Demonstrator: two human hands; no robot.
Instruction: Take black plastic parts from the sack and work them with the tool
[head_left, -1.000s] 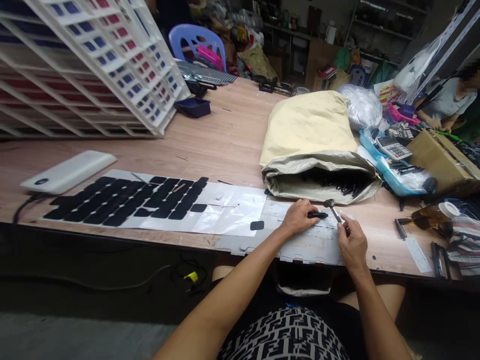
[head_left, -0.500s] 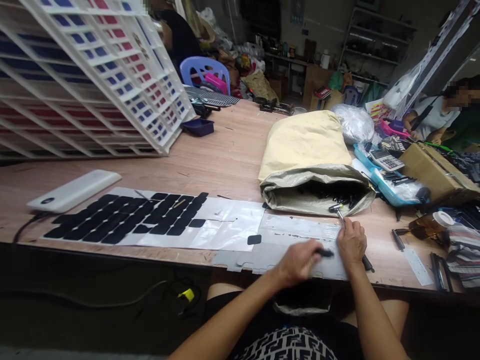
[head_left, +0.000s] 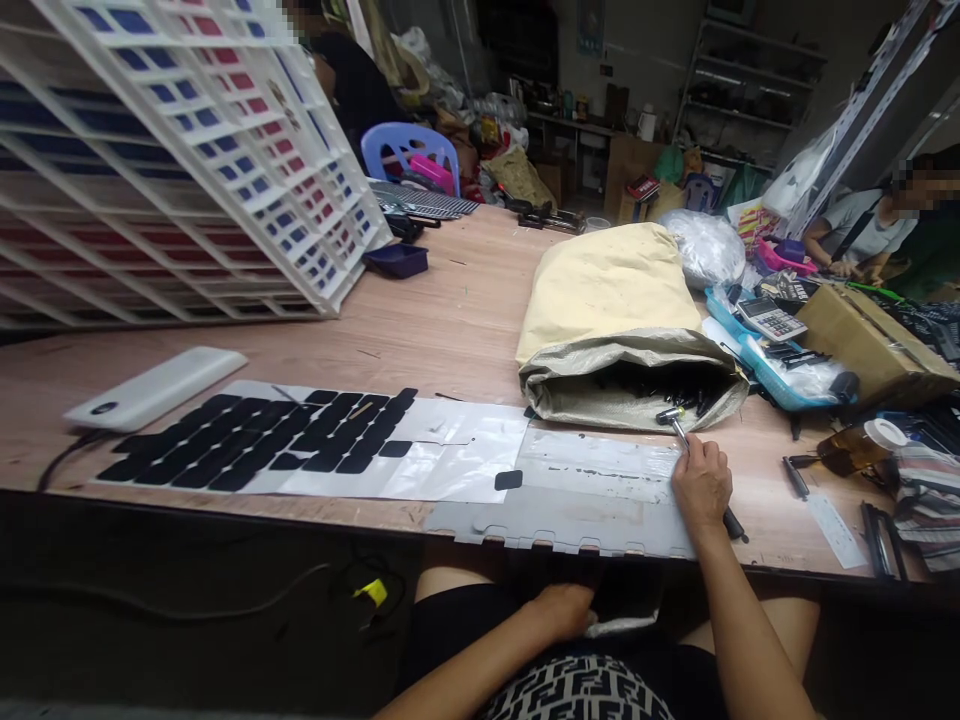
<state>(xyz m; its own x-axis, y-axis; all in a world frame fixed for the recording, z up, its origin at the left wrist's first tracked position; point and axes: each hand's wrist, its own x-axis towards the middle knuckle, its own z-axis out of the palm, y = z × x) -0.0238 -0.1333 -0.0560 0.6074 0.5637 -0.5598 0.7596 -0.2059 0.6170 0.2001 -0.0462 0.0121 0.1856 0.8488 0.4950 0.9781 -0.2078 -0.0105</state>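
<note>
- Right hand (head_left: 703,485) clasps a hammer (head_left: 679,431) by the sack's (head_left: 611,290) mouth.
- Left hand (head_left: 566,609), below the sack, is at a bag (head_left: 631,617); grip hidden.
- Apparently a bag reach; next would call for lifting clear.

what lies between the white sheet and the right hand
In the head view, a grey mat with dark marks lies between the white sheet and right hand.

Bench (head_left: 465,330), near edge: sheet (head_left: 450,420) bearing pads (head_left: 225,450), left; hammer (head_left: 679,432), right, before sack (head_left: 607,290). Left side: crate (head_left: 187,155). Right side: cardboard box (head_left: 877,335). Beyond far edge: chair (head_left: 411,132).
</note>
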